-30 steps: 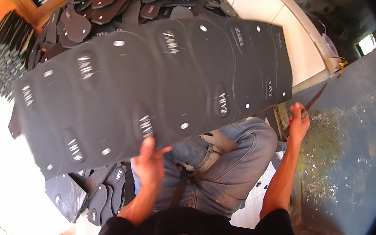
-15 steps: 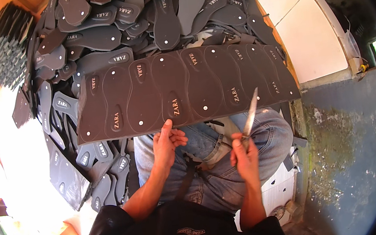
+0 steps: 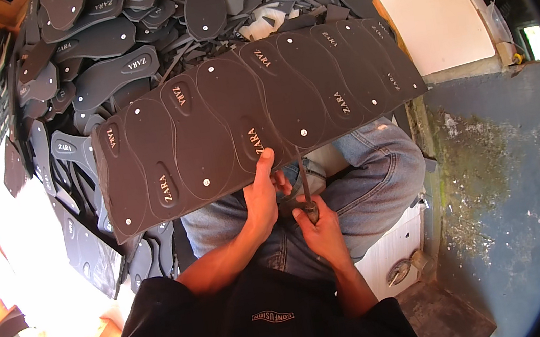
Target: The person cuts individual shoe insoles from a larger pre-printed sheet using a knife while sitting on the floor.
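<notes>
Dark foam sheet [image 3: 210, 125] lies aslant across mid-frame, marked with insole outlines, its near edge over the person's jeans [image 3: 378, 164]. Right hand [image 3: 322, 230] clenched round the handle of a knife [image 3: 305, 181], blade pointing up the frame, tip at the sheet's near edge beside an outline; cannot tell whether it has bitten in. Left hand [image 3: 261, 197] just left of it: thumb on the sheet's top face, fingers curled below the edge; cannot tell whether they pinch it. Step looks like cutting along the outlines. Done well, I judge: blade on the line, upright to the foam, one steady stroke through each curve, sheet held firm, left thumb clear of the blade's path. Legs sit close below the edge, so the stroke wants a short reach underneath. Around: heap of loose insoles [image 3: 204, 6] across the top of the frame, thin offcuts [image 3: 190, 56] just beyond the sheet's far edge, apt to snag it if turned. More insoles to the left; blue-grey wall [image 3: 507, 158] at right, beyond the right knee.
</notes>
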Tool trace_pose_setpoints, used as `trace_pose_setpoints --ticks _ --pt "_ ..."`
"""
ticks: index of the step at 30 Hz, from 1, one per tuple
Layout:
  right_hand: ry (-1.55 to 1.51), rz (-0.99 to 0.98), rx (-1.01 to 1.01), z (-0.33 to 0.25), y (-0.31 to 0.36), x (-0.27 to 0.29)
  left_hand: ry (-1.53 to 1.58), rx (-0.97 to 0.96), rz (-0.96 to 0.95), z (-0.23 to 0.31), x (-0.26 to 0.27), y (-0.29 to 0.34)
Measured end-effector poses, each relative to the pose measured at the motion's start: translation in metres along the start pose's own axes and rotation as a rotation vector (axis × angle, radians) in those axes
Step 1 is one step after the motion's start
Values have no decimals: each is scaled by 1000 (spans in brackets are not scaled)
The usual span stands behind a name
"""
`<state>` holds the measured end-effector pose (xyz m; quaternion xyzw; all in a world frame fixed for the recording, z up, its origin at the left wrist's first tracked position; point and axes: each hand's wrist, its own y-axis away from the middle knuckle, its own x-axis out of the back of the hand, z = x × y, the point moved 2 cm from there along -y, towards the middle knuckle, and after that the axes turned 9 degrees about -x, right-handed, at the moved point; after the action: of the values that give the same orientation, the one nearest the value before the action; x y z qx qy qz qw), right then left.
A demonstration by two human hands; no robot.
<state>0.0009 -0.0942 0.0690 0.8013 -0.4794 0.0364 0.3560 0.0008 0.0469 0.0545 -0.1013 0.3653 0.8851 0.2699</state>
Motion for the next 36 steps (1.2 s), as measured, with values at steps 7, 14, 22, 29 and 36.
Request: trace_pose_setpoints --ticks 7,14,22,29,36 --pt "33 1 -2 6 -4 -5 3 -4 12 9 0 1" --pt "65 4 35 6 -7 -4 53 7 19 13 -3 2" --pt "96 -2 -27 14 -29 -28 61 37 -35 10 9 3" --pt "36 -32 -79 22 -59 -52 107 58 -63 8 12 4" --pt "20 -72 6 -5 -72 -55 119 64 -83 6 11 5"
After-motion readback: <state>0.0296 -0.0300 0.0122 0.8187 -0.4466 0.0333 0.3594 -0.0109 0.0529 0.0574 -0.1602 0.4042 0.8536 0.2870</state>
